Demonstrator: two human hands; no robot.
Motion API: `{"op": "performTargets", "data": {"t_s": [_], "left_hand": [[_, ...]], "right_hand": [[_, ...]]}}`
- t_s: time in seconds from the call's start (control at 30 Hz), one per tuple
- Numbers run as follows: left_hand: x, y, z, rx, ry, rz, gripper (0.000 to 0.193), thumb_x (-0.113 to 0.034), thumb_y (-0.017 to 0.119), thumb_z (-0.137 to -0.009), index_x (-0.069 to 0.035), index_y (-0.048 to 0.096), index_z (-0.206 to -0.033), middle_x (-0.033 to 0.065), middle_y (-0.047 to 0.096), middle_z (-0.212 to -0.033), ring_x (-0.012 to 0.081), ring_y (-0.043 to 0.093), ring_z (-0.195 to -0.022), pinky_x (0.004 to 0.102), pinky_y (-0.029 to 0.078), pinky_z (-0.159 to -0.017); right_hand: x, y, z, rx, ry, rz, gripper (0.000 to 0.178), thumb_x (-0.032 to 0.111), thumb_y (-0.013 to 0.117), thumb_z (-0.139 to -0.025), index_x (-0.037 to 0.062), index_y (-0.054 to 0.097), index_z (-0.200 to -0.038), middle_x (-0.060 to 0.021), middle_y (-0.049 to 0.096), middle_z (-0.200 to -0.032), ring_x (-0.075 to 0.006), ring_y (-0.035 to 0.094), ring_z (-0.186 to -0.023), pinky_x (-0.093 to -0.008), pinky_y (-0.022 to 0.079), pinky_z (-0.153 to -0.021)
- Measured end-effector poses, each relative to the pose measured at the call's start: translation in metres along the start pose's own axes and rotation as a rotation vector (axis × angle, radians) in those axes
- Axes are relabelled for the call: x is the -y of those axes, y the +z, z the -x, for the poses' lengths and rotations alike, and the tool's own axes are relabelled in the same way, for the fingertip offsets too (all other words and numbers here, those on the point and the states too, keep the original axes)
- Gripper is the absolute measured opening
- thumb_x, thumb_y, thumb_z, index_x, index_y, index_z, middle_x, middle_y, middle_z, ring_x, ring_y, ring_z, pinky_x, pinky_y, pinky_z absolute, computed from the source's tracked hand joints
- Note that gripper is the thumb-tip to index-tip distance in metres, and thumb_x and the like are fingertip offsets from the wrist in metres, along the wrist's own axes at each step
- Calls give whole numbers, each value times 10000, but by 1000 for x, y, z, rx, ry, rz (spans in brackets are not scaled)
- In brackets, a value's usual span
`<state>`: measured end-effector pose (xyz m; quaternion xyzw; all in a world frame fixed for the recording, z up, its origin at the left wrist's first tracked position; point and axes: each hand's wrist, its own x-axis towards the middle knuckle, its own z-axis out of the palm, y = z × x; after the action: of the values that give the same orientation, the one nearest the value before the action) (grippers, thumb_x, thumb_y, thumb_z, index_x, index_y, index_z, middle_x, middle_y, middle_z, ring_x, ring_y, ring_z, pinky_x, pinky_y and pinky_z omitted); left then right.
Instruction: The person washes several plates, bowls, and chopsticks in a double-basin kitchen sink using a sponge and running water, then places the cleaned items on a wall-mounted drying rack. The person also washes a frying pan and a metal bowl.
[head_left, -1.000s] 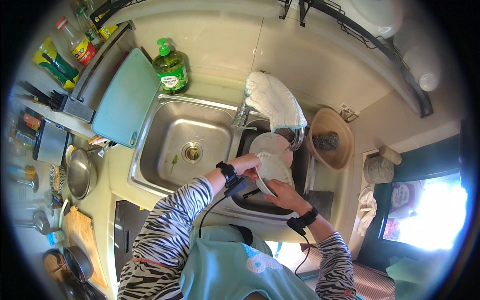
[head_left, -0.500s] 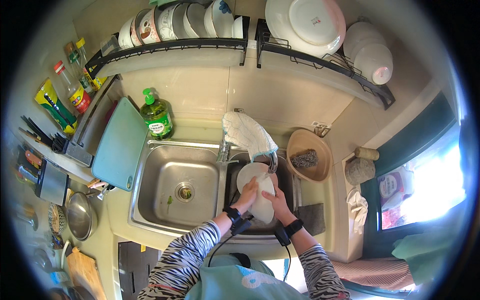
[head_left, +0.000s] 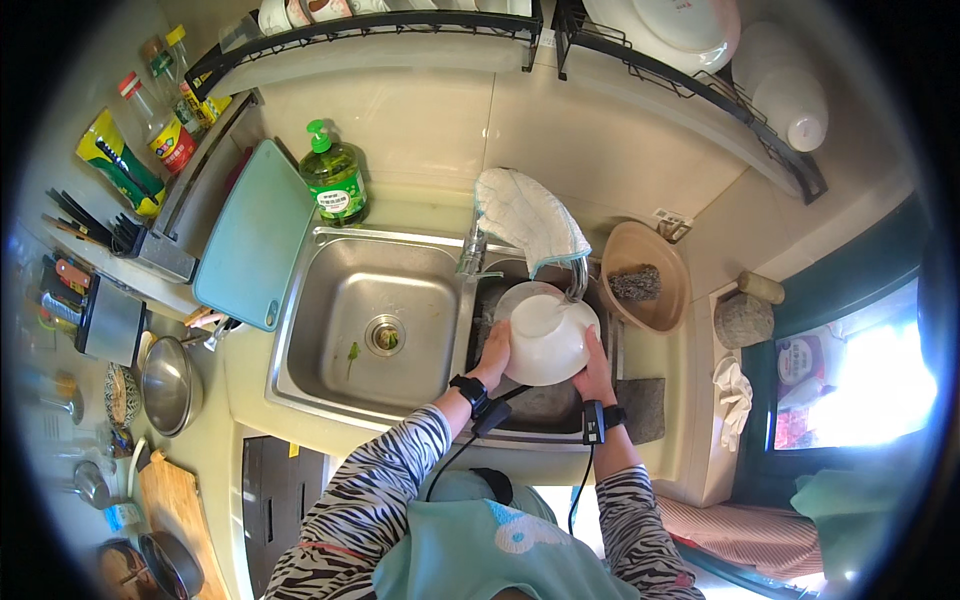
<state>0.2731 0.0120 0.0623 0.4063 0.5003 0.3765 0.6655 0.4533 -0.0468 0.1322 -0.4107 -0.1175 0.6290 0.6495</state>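
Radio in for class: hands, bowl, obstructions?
Left hand, right hand: both holding white bowl. Base facing camera, over right basin. Tap under cloth, close beyond.

The wall [head_left: 400, 130] at the top has pale beige tiles [head_left: 590, 140], and black racks [head_left: 372, 24] are fixed along it. A pale yellow counter [head_left: 250, 365] goes across the middle. At the right, a window [head_left: 870, 370] with a dark green frame [head_left: 850, 265] lets in very strong light. At the lower left, a dark cabinet [head_left: 285, 500] is below the counter.
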Motion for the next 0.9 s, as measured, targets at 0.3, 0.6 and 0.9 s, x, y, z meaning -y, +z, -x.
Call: {"op": "performTargets", "data": {"t_s": [0.3,0.6,0.9], "left_hand": [[-39,-35,22,226,-425,724,393,-273,460,-991,-4,467,-1277,124,569,-1242,224,563,-1133,368,453,-990],[-122,-98,90,140,-205,741,293,-180,604,-916,9,579,-1139,108,648,-1087,190,633,-980,330,513,-902],[-176,-201,91,33,70,43,243,-43,674,-826,21,614,-1052,93,669,-966,160,641,-858,305,518,-775]], "right_hand": [[-37,-22,20,-89,83,-236,532,454,478,-954,96,451,-1346,-75,530,-1326,-252,502,-1215,-440,401,-1038],[-35,6,55,317,463,-114,649,547,344,-966,67,378,-1400,-78,505,-1347,-226,486,-1235,-399,388,-1040],[-37,-41,22,121,117,694,276,252,532,-923,38,583,-1089,-85,659,-1013,-258,634,-957,-380,502,-834]]}}
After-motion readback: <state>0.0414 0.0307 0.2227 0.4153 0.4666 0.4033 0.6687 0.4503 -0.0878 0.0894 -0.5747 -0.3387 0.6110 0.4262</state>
